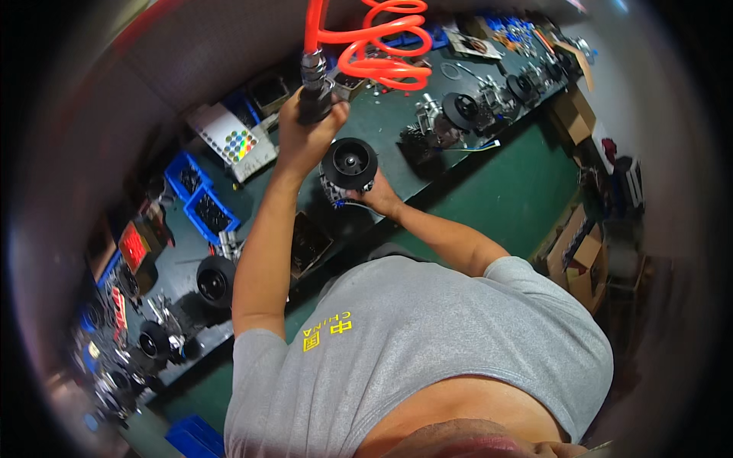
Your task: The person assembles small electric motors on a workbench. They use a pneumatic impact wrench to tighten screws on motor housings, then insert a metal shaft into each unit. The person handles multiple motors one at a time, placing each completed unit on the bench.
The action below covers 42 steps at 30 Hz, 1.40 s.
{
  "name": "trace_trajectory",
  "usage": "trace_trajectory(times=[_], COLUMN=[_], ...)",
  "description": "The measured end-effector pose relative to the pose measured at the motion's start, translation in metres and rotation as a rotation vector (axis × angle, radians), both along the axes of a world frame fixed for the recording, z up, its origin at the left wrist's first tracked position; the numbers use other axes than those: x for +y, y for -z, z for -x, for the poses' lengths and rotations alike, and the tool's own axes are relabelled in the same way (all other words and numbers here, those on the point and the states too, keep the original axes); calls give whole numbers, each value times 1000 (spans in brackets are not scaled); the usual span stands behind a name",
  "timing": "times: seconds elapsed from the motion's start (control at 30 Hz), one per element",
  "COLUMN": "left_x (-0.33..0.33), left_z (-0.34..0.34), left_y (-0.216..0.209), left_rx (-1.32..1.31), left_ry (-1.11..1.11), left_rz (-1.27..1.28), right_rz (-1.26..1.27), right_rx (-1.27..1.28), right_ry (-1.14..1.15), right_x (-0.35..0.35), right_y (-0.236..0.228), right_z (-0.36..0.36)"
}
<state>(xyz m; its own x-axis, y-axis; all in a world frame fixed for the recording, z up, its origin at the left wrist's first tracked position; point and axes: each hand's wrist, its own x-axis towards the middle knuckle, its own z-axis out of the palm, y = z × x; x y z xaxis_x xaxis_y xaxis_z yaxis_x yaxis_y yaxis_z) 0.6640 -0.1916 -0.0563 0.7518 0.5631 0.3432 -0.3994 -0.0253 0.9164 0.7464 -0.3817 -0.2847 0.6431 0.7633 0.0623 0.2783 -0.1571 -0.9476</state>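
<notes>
Our left hand (pixel 309 133) grips the air tool (pixel 314 105); our right hand (pixel 380 195) grasps the fan-topped unit (pixel 351 162), probably steadying it near the bench (pixel 382 114) edge.

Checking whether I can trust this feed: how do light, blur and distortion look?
In the head view, the fisheye corners sink into black, and clutter at the left end of the workbench looks soft; also in the head view, the orange hose is vivid, the black fan wheel reads clearly, and the black tool shows little surface detail.
</notes>
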Motion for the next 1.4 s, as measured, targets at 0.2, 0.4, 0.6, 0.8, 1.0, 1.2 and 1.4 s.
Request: trace_trajectory(times=[0.2,0.4,0.6,0.8,1.0,1.2,1.4], left_x=[-5,-7,-52,-121,-195,-214,-210], left_z=[2,-12,-44,-112,-170,-193,-198], left_y=[-8,-13,-83,-76,-28,2,8], left_rx=[96,-46,8,-140,-164,-143,-182], left_ry=[-187,-259,-496,-398,-390,-356,-328], left_rz=[-240,-271,-443,-175,121,114,121], right_rz=[50,71,-130,-269,-78,27,64], right_rx=[21,178,185,63,-151,-134,43], right_ry=[43,19,276,491,277,284,236], right_x=[-8,-25,-115,-187,-182,-160,-150], right_y=[-22,-37,-34,-59,-69,-43,-19], right_z=[4,-14,-98,-187,-238,-258,-265])
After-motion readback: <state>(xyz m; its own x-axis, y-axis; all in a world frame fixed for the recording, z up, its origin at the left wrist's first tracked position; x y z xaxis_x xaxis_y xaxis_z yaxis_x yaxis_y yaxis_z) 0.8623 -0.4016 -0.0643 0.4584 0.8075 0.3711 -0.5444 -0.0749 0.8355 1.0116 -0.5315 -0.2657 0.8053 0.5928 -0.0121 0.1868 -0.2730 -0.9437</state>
